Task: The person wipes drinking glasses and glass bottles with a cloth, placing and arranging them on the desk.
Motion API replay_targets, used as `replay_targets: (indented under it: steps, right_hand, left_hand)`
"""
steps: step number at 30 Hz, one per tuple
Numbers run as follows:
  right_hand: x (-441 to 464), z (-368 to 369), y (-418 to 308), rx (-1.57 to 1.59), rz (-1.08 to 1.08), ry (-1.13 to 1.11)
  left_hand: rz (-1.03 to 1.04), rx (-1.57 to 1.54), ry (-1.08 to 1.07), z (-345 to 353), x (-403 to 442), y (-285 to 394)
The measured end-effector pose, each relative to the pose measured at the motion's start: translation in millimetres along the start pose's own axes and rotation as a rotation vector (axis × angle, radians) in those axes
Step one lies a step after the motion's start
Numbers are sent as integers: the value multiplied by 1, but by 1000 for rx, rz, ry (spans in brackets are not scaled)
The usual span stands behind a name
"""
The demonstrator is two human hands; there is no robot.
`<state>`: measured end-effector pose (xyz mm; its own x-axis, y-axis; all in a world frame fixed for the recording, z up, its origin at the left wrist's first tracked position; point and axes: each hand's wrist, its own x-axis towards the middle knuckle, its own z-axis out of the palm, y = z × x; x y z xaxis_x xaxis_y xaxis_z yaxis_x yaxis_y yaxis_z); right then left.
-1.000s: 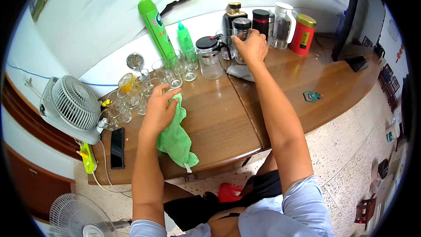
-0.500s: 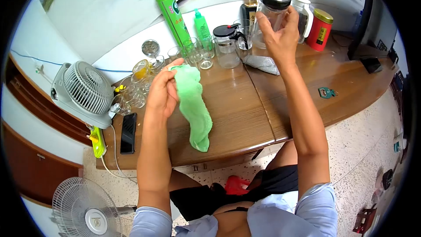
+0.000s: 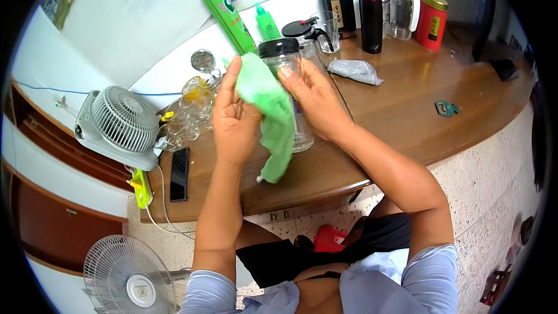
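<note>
My left hand [image 3: 235,116] pinches a light green cloth [image 3: 273,102], which hangs down in front of a clear jar. My right hand [image 3: 314,96] is wrapped round the upper part of that clear jar [image 3: 302,134] with a black lid [image 3: 278,47]. The cloth covers much of the jar's left side and seems to lie against it. Behind the jar stands a glass teapot with a black lid [image 3: 300,27]. Just beyond my right hand, a silvery wrapped bundle [image 3: 354,71] lies on the table.
Several drinking glasses [image 3: 195,102] crowd the table's left, near a small fan [image 3: 119,119] and a phone [image 3: 179,174]. At the back stand a green spray can [image 3: 226,14], a black thermos [image 3: 371,17], a white-handled pitcher [image 3: 401,9] and a red tin [image 3: 430,20].
The jar has come down and left from the back of the table to the cloth, in my right hand. My left hand has moved slightly right and up with the cloth.
</note>
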<state>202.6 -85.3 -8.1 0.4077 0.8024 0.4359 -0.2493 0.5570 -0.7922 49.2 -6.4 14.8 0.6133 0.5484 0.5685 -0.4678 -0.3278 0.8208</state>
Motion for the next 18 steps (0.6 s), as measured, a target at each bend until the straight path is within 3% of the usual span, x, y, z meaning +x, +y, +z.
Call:
replay_targets:
  steps: [3,4,7,8,11,18]
  right_hand:
    - [-5,5,24,-315,-291,62]
    - [-7,4,29,-597,-345,86]
    - [-19,5,23,-704,-360,-74]
    - [-17,-4,22,-788,-345,-207]
    - [-22,-2,26,-871,-475,-291]
    - [-36,22,11,-1035,-127,-229]
  left_hand:
    - [159,243,-16,18,-2,-16]
    - [13,219,-48,13,-7,-11]
    - [23,67,153,14,-7,-20]
    - [-19,2,216,14,-3,-19]
    - [-138,-78,287,2,3,-21]
    - [-137,-355,459,-37,21,-6]
